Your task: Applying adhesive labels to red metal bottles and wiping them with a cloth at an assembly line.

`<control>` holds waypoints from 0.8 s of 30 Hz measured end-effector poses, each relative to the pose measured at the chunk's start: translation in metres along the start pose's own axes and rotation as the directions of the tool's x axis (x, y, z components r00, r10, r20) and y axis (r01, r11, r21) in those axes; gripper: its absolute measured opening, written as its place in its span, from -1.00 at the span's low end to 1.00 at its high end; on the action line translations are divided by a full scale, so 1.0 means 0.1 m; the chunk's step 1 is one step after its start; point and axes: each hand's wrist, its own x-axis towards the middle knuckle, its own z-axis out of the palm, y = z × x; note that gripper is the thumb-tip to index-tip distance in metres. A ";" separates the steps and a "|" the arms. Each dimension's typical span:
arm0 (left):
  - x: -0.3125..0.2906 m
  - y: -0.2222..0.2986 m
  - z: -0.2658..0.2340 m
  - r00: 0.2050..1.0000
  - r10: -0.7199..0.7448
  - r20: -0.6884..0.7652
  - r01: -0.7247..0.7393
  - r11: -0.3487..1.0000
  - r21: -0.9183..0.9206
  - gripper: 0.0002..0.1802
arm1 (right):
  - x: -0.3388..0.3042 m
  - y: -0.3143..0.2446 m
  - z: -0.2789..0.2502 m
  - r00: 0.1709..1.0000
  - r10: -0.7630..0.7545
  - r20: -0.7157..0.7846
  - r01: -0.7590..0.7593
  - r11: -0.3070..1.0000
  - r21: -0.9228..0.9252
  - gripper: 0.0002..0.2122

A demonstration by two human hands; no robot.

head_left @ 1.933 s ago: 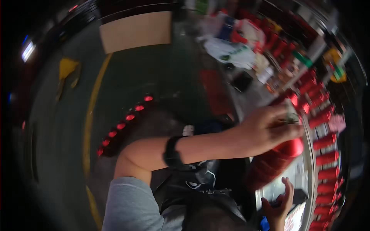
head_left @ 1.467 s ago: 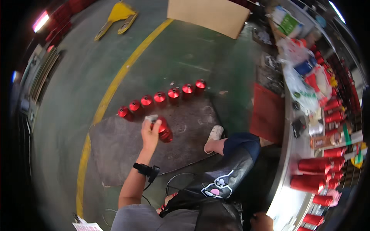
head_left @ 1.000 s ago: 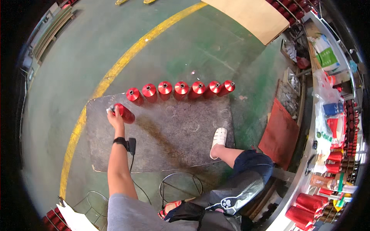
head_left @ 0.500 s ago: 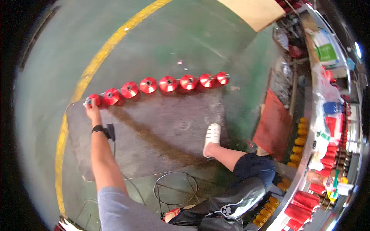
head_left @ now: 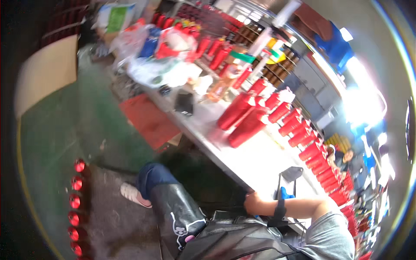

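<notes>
Here, right hand [head_left: 256,203] near table edge [head_left: 212,151], well apart from red bottles [head_left: 249,130].

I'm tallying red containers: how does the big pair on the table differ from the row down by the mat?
The table pair rests on the pale table; the floor row lines the edge of the dark mat. The table pair sits close together, while the floor row is spaced out. The table pair mostly shows its sides; the floor row, mostly its shiny tops. Both are red.
</notes>
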 end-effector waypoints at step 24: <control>-6.25 4.52 -6.58 -0.469 0.574 -0.671 -0.062 -0.780 -0.623 -0.25 | -2.02 0.34 0.35 0.435 0.900 -0.039 0.319 -0.113 0.941 -0.84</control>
